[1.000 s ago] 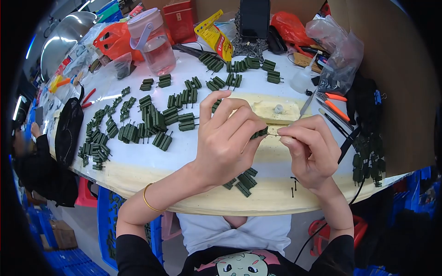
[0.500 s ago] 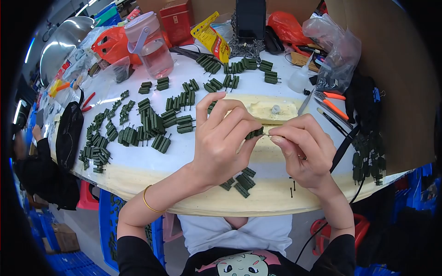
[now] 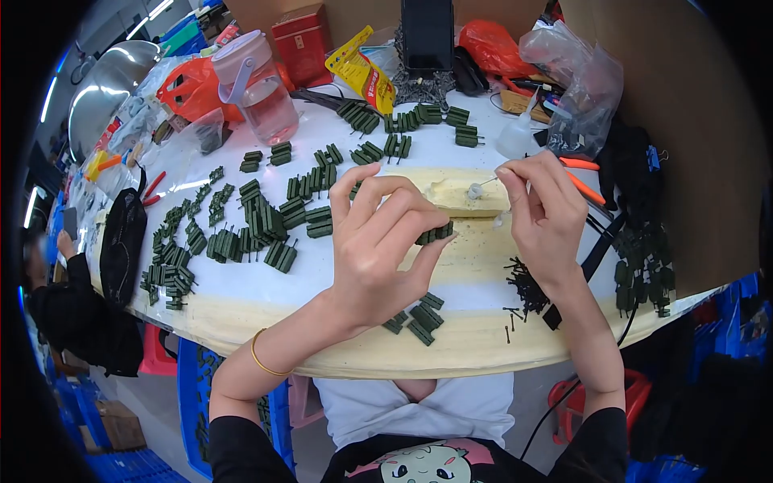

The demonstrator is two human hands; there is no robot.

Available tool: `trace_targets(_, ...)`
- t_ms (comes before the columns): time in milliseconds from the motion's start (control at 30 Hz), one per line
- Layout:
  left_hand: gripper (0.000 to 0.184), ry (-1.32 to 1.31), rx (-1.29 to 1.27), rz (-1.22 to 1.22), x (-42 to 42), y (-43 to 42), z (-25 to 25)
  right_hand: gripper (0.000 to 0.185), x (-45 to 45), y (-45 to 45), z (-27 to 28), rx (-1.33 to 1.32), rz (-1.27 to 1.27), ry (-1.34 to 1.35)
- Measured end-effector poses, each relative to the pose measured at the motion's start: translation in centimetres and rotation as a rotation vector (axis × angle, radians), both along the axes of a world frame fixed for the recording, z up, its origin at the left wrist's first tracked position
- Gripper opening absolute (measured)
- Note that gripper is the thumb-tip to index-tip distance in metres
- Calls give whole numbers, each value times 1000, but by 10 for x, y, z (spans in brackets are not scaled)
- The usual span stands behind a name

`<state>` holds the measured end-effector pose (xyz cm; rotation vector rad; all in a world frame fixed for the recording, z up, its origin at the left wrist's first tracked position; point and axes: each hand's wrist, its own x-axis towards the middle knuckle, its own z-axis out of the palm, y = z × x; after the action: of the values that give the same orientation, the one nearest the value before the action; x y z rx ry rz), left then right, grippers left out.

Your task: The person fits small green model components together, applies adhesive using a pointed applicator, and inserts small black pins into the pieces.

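Observation:
My left hand [image 3: 374,249] pinches a small dark green ribbed plastic piece [image 3: 436,234] between thumb and fingertips. Between the thumb and forefinger of my right hand [image 3: 549,213] is a thin needle-like rod [image 3: 489,181]. Its far end reaches a small whitish cup [image 3: 475,191] resting on a cream-coloured block [image 3: 447,193]. Below my right hand lies a pile of tiny dark pins [image 3: 527,290]. A few matching green pieces [image 3: 425,324] sit on the table under my left wrist.
Rows of green pieces [image 3: 262,213] cover the table's left and middle. Behind stand a pink-lidded water jug [image 3: 270,105], a phone [image 3: 427,36] and a white squeeze bottle [image 3: 515,138]. Orange-handled pliers [image 3: 586,187] lie right. Another person's sleeve [image 3: 76,278] shows at far left.
My right hand has moved up and away from the green piece, carrying the rod to the small cup. The pin pile is now uncovered. My left hand keeps its hold.

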<state>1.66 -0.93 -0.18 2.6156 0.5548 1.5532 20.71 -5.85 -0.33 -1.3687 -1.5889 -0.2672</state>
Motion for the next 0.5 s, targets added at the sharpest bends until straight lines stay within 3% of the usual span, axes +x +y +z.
trace_targets(167,18,-15,18,7,-1,1,0,10,1,1,-6,-136,-15,-107)
trace_targets(300,18,-19,10,17,-2,2,0,6,-20,-25,18,213,116,46)
trace_targets(500,19,-4,-21,6,-2,1,1,7,-37,-30,10,187,254,5)
